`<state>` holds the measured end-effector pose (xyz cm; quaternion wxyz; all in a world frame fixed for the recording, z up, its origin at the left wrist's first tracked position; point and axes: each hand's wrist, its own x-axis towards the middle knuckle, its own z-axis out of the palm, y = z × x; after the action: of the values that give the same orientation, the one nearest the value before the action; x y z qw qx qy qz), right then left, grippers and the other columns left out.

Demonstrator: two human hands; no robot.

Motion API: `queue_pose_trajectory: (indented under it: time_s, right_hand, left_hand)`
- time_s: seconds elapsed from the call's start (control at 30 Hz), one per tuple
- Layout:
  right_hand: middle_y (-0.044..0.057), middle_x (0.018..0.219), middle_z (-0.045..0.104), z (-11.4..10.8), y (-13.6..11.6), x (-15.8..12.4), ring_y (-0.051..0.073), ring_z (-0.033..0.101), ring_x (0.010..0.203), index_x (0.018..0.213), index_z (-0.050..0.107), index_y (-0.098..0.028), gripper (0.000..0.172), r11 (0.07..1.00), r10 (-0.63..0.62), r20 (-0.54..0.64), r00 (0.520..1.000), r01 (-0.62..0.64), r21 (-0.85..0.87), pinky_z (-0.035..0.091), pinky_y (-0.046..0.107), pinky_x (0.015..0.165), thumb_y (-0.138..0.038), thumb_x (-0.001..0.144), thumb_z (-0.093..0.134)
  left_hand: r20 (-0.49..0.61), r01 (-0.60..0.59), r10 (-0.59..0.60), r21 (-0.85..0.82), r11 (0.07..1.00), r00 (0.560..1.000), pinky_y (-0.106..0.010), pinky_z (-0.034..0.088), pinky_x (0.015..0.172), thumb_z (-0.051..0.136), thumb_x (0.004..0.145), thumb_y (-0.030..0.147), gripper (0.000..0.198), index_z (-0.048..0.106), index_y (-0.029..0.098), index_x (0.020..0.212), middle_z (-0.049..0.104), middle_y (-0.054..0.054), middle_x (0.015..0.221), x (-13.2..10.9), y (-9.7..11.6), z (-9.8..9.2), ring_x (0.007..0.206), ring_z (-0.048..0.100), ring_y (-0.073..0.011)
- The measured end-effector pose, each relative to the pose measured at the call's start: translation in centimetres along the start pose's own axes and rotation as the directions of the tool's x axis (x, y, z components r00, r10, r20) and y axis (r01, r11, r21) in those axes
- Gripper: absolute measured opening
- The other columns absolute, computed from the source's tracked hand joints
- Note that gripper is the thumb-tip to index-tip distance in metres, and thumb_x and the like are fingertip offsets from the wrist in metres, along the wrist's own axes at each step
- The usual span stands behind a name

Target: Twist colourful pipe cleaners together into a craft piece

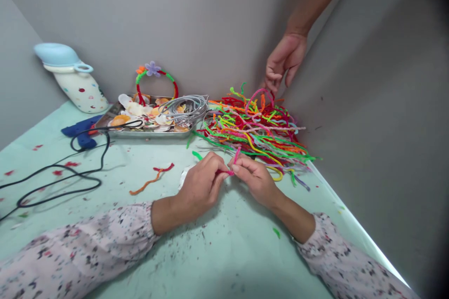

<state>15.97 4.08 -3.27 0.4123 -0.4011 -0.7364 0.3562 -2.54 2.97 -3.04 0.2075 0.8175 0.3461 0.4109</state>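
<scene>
In the head view, taking the metal tray (150, 135) as landmark, the pink fuzzy stem (237, 154) is off the tray's right end and nearer the wearer, held just above the table (217, 252). The left hand (201, 184), in front of the tray's right end, grips one part of it between thumb and curled fingers; the right hand (255, 181), farther right of the tray, pinches it close by, a short tip poking up past the fingers. Much of the stem is hidden, so its exact bend cannot be told. A likely trouble is slipping: so little stem shows between the fingertips that a hard pull could tug it out of one pinch, and over-bending at one spot might kink it. The heap of coloured stems (259, 126), right of the tray, lies close beyond the right hand, so a stray strand might snag; another person's hand (286, 60) hangs over it, fingers down, its hold unclear, and could drag strands forward. Both forearms slant inward from the near corners towards the space before the tray, wrists low, knuckles raised, fingertips nearly meeting.
</scene>
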Motion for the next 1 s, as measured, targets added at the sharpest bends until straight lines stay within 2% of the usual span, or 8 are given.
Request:
queue_pose_trajectory:
  time_s: [0.2, 0.33, 0.4, 0.5, 0.6, 1.0]
  right_hand:
    - [0.0, 0.075, 0.055, 0.31, 0.21, 0.09, 0.016, 0.053, 0.077, 0.073, 0.058, -0.021, 0.022, 0.999, -0.014, -0.094, 0.995, 0.011, -0.04, 0.043, 0.031, 0.076, -0.033, 0.091, 0.053]
    - [0.001, 0.089, 0.059, 0.38, 0.42, 0.11, 0.018, 0.057, 0.089, 0.087, 0.06, -0.023, 0.008, 0.988, -0.112, -0.237, 0.965, 0.083, -0.131, 0.043, 0.034, 0.086, -0.03, 0.087, 0.062]
    - [0.002, 0.093, 0.06, 0.35, 0.36, 0.09, 0.019, 0.057, 0.093, 0.092, 0.06, -0.024, 0.01, 0.97, -0.195, -0.284, 0.939, 0.14, -0.2, 0.044, 0.036, 0.088, -0.028, 0.084, 0.065]
    - [0.002, 0.093, 0.062, 0.36, 0.11, 0.07, 0.02, 0.057, 0.093, 0.093, 0.062, -0.026, 0.012, 0.92, -0.329, -0.246, 0.912, 0.25, -0.302, 0.045, 0.037, 0.087, -0.024, 0.083, 0.068]
    - [0.001, 0.089, 0.065, 0.44, -0.09, 0.1, 0.02, 0.058, 0.092, 0.092, 0.065, -0.027, 0.011, 0.878, -0.401, -0.196, 0.895, 0.315, -0.36, 0.046, 0.038, 0.085, -0.022, 0.082, 0.069]
    - [0.002, 0.087, 0.067, 0.42, 0.0, 0.14, 0.021, 0.06, 0.088, 0.093, 0.066, -0.027, 0.008, 0.846, -0.408, -0.189, 0.893, 0.292, -0.445, 0.046, 0.04, 0.082, -0.027, 0.085, 0.067]
  left_hand:
    - [-0.034, 0.055, -0.056, -0.023, 0.998, 0.998, -0.033, 0.043, 0.075, 0.047, 0.093, 0.019, 0.005, 0.052, 0.018, 0.092, 0.054, -0.005, 0.091, 0.15, -0.11, -0.01, 0.085, 0.051, -0.018]
    - [-0.064, 0.107, -0.11, -0.048, 0.993, 0.992, -0.033, 0.042, 0.075, 0.047, 0.093, 0.021, 0.008, 0.052, 0.017, 0.089, 0.054, -0.005, 0.09, 0.34, -0.06, 0.02, 0.085, 0.051, -0.0178]
    - [-0.079, 0.128, -0.132, -0.056, 0.99, 0.988, -0.033, 0.042, 0.075, 0.046, 0.093, 0.021, 0.008, 0.052, 0.017, 0.089, 0.054, -0.005, 0.09, 0.33, 0.0, 0.04, 0.085, 0.051, -0.0177]
    - [-0.092, 0.141, -0.147, -0.064, 0.988, 0.985, -0.033, 0.041, 0.075, 0.047, 0.093, 0.021, 0.009, 0.053, 0.017, 0.089, 0.053, -0.004, 0.089, 0.25, 0.05, 0.03, 0.084, 0.05, -0.0175]
    - [-0.083, 0.141, -0.147, -0.07, 0.987, 0.986, -0.033, 0.041, 0.074, 0.047, 0.093, 0.02, 0.008, 0.053, 0.017, 0.089, 0.054, -0.004, 0.089, 0.24, 0.05, -0.04, 0.083, 0.05, -0.0174]
    - [-0.072, 0.154, -0.158, -0.069, 0.986, 0.985, -0.033, 0.042, 0.076, 0.046, 0.094, 0.021, 0.01, 0.054, 0.016, 0.09, 0.054, -0.005, 0.09, 0.33, 0.05, 0.01, 0.085, 0.051, -0.0176]
